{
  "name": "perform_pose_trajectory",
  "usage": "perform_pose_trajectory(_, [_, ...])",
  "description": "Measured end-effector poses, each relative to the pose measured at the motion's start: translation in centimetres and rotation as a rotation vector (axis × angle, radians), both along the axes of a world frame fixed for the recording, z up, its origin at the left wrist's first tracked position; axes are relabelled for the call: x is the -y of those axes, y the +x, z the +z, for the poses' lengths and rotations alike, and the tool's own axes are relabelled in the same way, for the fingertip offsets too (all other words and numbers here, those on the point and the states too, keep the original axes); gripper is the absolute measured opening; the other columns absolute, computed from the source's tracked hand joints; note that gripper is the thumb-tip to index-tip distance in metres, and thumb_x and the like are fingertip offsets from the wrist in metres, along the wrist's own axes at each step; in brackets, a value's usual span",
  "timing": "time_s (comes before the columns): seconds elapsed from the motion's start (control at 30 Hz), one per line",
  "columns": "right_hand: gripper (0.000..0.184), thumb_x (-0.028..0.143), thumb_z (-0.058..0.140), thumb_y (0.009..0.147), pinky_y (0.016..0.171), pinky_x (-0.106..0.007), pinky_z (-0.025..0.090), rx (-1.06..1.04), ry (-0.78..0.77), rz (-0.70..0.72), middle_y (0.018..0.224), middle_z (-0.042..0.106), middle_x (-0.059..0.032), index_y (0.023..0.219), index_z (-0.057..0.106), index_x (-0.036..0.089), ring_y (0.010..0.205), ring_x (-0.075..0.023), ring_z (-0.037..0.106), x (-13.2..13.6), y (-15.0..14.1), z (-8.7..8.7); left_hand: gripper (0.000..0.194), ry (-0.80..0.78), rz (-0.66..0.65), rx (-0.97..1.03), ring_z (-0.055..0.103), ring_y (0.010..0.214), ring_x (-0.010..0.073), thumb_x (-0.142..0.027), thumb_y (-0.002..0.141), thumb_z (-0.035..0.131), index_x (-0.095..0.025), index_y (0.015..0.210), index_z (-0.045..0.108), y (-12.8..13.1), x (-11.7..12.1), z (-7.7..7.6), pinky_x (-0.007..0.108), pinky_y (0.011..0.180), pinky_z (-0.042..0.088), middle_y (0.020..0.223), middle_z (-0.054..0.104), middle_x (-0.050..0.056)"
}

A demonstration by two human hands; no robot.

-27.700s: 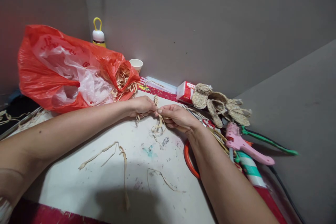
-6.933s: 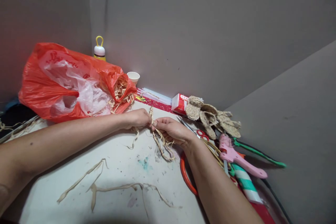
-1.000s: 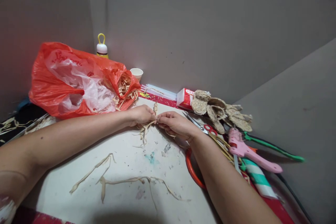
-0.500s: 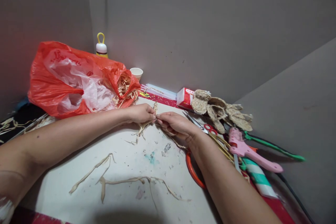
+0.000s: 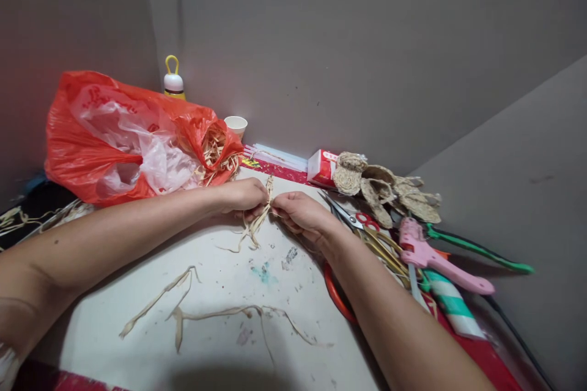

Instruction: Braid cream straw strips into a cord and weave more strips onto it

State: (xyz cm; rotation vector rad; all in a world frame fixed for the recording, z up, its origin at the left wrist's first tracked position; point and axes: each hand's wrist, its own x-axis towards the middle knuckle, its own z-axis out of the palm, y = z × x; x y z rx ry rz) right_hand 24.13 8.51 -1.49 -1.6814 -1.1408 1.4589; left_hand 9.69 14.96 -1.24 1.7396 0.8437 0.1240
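Pale desk [image 5: 220, 284], straw braid [image 5: 270, 184] toward its far edge: my left grip [image 5: 251, 195] pinches it, right grip [image 5: 301, 211] closed alongside, contents unclear; I should tension the strands [image 5: 259, 222] evenly

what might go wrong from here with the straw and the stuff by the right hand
The straw bundle might loosen if the left hand's grip slips, since its ends hang loose.

The red-handled scissors lie with their tips close to the right hand, so a careless sideways move might nick it.
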Motion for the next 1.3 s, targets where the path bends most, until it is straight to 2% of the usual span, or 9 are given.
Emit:
perform_pose_trajectory(0.17, [0.018,0.016,0.050,0.066,0.033,-0.020,0.006,-0.004,0.010,-0.006,0.033,0.026,0.0100,0.050,0.043,0.018,0.031,-0.0034,0.014,0.1,-0.2,0.1,0.017,-0.267,0.084,0.060,0.038,0.032,0.0080,-0.009,0.070,0.038,-0.012,0.064,0.053,0.3,1.2,1.2,0.021,0.034,0.021,0.045,0.052,0.002])
perform_pose_trajectory(0.27, [0.023,0.017,0.049,0.066,0.033,-0.021,0.006,-0.040,0.017,-0.012,0.033,0.028,0.0086,0.047,0.037,0.020,0.031,-0.0036,0.015,0.1,-0.2,0.1,0.018,-0.351,0.115,0.089,0.042,0.032,0.0086,-0.007,0.070,0.036,-0.010,0.072,0.053,0.7,2.3,0.9,0.021,0.033,0.023,0.056,0.062,0.007])
perform_pose_trajectory(0.47, [0.028,0.021,0.053,0.065,0.033,-0.022,0.007,-0.141,0.020,0.005,0.033,0.026,0.0084,0.044,0.034,0.021,0.031,-0.0037,0.015,0.1,0.0,-0.3,0.029,-0.145,0.109,0.086,0.048,0.032,0.0116,-0.014,0.075,0.037,-0.008,0.098,0.053,1.2,4.1,-1.3,0.021,0.029,0.028,0.058,0.063,0.004])
perform_pose_trajectory(0.6, [0.030,0.025,0.055,0.064,0.033,-0.021,0.007,-0.172,0.032,0.026,0.031,0.027,0.0089,0.043,0.033,0.021,0.029,-0.0030,0.016,0.2,-0.2,-0.3,0.029,-0.043,0.100,0.073,0.049,0.032,0.0119,-0.015,0.078,0.035,-0.007,0.101,0.051,1.3,4.3,-1.9,0.021,0.031,0.035,0.054,0.061,0.003])
perform_pose_trajectory(0.8, [0.019,0.026,0.054,0.065,0.032,-0.020,0.006,-0.185,0.022,0.097,0.030,0.043,0.0041,0.049,0.046,0.018,0.027,-0.0043,0.023,0.2,-0.2,-0.5,0.026,-0.012,0.097,0.075,0.052,0.034,0.0121,-0.017,0.079,0.035,-0.008,0.099,0.050,1.4,4.2,-2.3,0.020,0.030,0.035,0.061,0.064,0.006])
perform_pose_trajectory(0.9, [0.017,0.023,0.054,0.065,0.032,-0.020,0.006,-0.176,0.019,0.105,0.029,0.043,0.0046,0.051,0.049,0.017,0.027,-0.0042,0.022,0.1,0.1,-0.5,0.025,-0.037,0.081,0.078,0.053,0.037,0.0115,-0.016,0.078,0.038,-0.010,0.098,0.050,1.2,4.1,-1.7,0.019,0.031,0.034,0.064,0.064,0.005])
perform_pose_trajectory(1.13, [0.020,0.023,0.059,0.064,0.034,-0.020,0.008,-0.196,0.032,0.097,0.035,0.037,0.0086,0.050,0.044,0.018,0.030,-0.0030,0.020,-0.1,1.1,-0.1,0.012,-0.275,-0.014,-0.010,0.062,0.055,0.0135,-0.019,0.073,0.052,-0.011,0.080,0.059,-0.2,2.6,1.7,0.019,0.038,0.038,0.068,0.062,0.004])
perform_pose_trajectory(1.23, [0.022,0.024,0.062,0.064,0.036,-0.020,0.009,-0.214,0.017,0.112,0.037,0.032,0.0104,0.052,0.044,0.018,0.032,-0.0024,0.018,0.0,1.5,0.0,0.018,-0.268,-0.029,-0.035,0.060,0.052,0.0118,-0.024,0.078,0.051,-0.010,0.072,0.059,-0.8,1.2,1.9,0.020,0.040,0.037,0.071,0.066,0.006])
perform_pose_trajectory(1.3, [0.018,0.026,0.063,0.064,0.036,-0.020,0.008,-0.221,0.004,0.124,0.038,0.031,0.0109,0.056,0.050,0.017,0.033,-0.0025,0.017,0.0,1.6,0.1,0.023,-0.250,-0.020,-0.041,0.058,0.047,0.0107,-0.027,0.081,0.050,-0.010,0.068,0.057,-1.2,0.1,1.7,0.020,0.041,0.037,0.062,0.065,0.005])
